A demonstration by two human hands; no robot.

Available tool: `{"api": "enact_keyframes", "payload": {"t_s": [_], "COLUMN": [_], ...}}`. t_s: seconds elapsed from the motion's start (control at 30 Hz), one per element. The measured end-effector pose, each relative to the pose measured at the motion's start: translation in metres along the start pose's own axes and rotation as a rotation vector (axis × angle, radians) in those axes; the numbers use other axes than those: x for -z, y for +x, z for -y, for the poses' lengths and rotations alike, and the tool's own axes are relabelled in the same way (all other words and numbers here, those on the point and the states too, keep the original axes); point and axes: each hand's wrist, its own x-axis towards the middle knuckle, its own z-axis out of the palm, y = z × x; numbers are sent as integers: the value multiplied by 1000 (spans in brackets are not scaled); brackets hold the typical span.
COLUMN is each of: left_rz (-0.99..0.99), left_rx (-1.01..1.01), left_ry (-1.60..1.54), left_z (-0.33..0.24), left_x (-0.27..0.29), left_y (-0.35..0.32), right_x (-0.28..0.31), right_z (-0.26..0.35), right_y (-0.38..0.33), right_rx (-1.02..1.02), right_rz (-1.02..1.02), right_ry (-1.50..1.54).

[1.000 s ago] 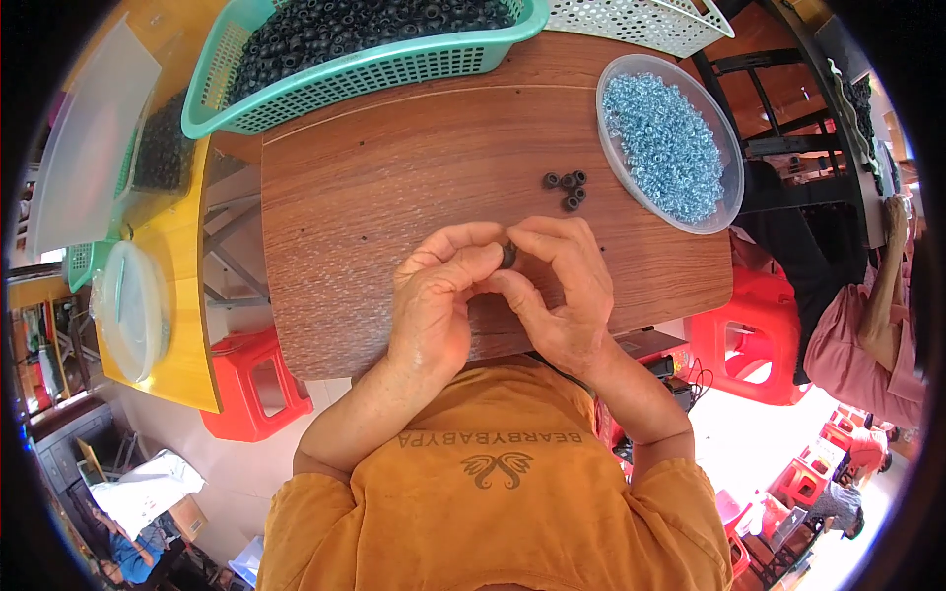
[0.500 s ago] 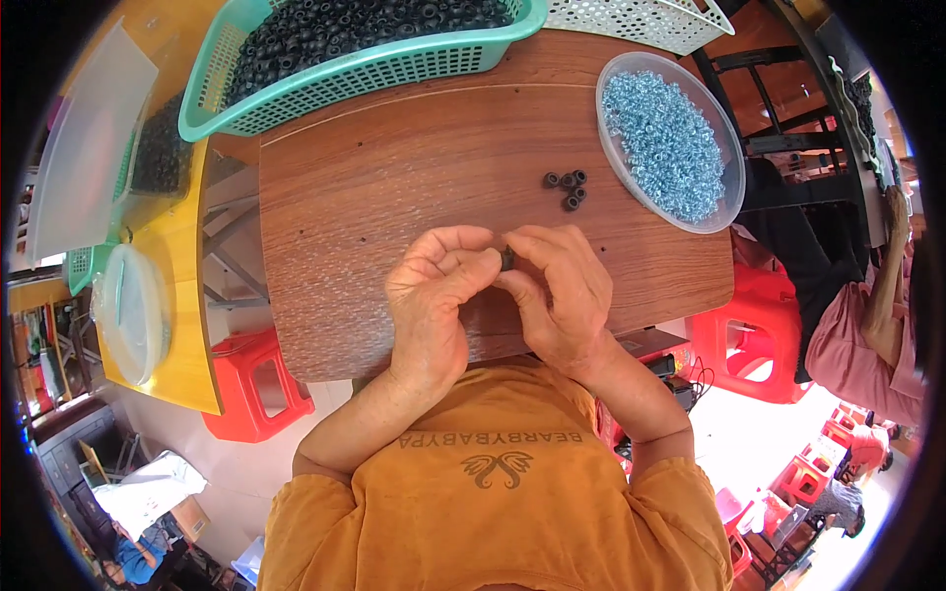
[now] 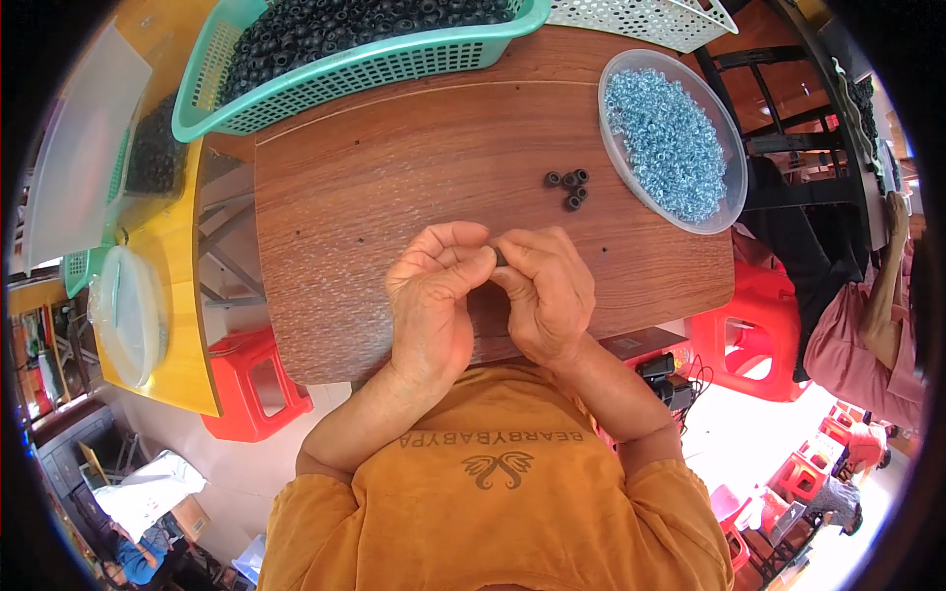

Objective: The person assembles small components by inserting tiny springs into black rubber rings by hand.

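Over the near middle of the brown table (image 3: 414, 148), my left hand (image 3: 440, 286) and my right hand (image 3: 552, 286) meet at the fingertips. Between them they pinch one small black ring-shaped part (image 3: 500, 256), mostly covered by fingers. Just beyond my right hand lies a little cluster of similar black parts (image 3: 569, 180). A round clear tub (image 3: 741, 187) of shiny light-blue metallic-looking small pieces (image 3: 665, 143) sits at the table's far right corner. At the far edge stands a green plastic basket (image 3: 365, 74) heaped with black ring-shaped parts (image 3: 325, 39).
Behind the tub is a white perforated basket (image 3: 650, 22). A yellow table (image 3: 177, 325) on the left bears a clear round container (image 3: 133, 315). Red stools (image 3: 258, 384) flank the brown table. Another person's arm and pink clothing (image 3: 857, 345) show at the right.
My right hand has shifted slightly left and turned its fingers in closer to the left hand, covering more of the small black part. The cluster on the table stays put.
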Motion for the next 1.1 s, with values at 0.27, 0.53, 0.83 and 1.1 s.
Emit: {"api": "enact_keyframes", "payload": {"t_s": [0.27,0.53,0.83,1.1], "left_rz": [46,176,1009,1123], "left_rx": [-14,-94,-451,-442], "left_ry": [38,261,23,-157], "left_z": [-2,-36,-167,-166], "left_x": [-6,-12,-60,-58], "left_y": [2,-27,-83,-81], "right_x": [2,48,81,64], "right_z": [-3,-7,-99,-171], "right_y": [3,36,197,288], "right_rx": [-72,-368,-259,-94], "right_rz": [-41,-39,-157,-36], "right_ry": [31,50,-315,-863]}}
